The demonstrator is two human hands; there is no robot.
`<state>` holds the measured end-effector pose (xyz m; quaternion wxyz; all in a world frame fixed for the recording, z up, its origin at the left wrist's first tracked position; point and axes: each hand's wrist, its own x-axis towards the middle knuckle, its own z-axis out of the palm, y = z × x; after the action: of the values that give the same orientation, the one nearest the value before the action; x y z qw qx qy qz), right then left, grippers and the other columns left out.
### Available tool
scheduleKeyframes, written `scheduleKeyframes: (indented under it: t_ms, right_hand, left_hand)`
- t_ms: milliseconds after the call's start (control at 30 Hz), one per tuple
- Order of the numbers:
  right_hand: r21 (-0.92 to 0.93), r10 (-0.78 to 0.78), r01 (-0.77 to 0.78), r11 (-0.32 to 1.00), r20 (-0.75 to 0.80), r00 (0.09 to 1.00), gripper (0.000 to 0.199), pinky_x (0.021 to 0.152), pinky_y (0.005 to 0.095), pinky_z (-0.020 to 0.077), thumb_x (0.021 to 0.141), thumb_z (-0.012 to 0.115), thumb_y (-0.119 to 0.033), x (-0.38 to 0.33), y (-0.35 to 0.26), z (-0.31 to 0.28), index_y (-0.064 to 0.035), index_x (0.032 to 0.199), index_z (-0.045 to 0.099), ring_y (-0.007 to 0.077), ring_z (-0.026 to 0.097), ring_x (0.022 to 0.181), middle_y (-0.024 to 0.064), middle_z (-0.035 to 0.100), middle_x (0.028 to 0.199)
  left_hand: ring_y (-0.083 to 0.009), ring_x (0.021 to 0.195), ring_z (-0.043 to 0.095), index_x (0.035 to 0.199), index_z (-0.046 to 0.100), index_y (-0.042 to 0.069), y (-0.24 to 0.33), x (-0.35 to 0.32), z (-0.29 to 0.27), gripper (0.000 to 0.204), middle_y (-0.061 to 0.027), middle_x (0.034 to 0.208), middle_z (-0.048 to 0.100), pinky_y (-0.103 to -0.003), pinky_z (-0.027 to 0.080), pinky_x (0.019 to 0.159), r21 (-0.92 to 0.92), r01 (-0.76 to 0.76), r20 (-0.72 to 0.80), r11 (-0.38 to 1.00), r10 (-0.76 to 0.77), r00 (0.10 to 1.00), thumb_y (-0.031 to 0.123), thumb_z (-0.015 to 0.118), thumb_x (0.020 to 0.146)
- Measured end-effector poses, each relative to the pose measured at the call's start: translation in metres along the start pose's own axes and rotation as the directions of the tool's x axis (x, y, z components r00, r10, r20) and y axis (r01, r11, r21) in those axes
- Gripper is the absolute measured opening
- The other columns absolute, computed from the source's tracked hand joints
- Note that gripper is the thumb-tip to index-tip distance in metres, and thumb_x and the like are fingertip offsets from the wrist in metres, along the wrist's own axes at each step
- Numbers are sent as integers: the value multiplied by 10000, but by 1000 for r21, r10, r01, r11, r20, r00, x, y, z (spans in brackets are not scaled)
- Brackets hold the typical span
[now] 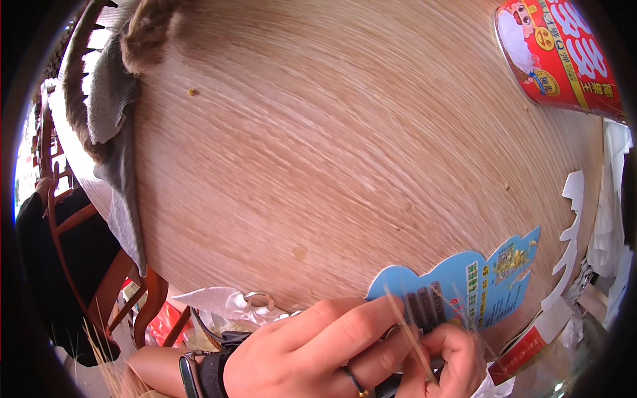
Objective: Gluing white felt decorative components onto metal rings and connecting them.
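At the lower edge my left hand [318,351] reaches in from the left, with a dark watch band at the wrist and a dark cord ring. Its fingers are bent and closed, and their tips meet my right hand [458,355]; what they grip is hidden. My right hand is closed too, its fingers curled around the lower end of a thin tan straw-like strand [413,335]. That strand slants up past the left fingertips. Just beyond both hands lies a blue cloud-edged card [454,268] with dark strips on it, partly covered by the fingers.
A red printed can [557,56] lies at the far right of the wooden table [318,152]. Grey cloth [119,186] and brown fur [147,36] hang at the left edge. A jagged white strip [567,245] is at right. Wooden chair parts [156,298] and dry stalks [103,341] show lower left.
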<state>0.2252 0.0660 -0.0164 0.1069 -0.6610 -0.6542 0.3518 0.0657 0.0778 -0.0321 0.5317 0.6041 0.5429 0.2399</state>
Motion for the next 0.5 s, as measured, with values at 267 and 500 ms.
scheduleKeyframes:
  t_ms: [267,500]
  right_hand:
    - [-49,-150,147,988,-55,987,132,476,266,443,836,635,-51,4,5,-1,6,946,589,182,579,507,84,601,660]
    - [-110,-135,130,985,-41,990,152,522,266,478,835,646,-50,-6,5,0,7,970,604,198,633,583,106,643,728]
  left_hand:
    - [-199,785,573,929,692,39,0,10,-9,371,-90,986,574,-276,481,645,218,-216,41,952,212,976,48,669,559]
    - [-197,777,567,939,684,45,-6,1,43,364,-88,984,567,-279,478,655,-267,-57,-497,962,-86,864,64,648,577]
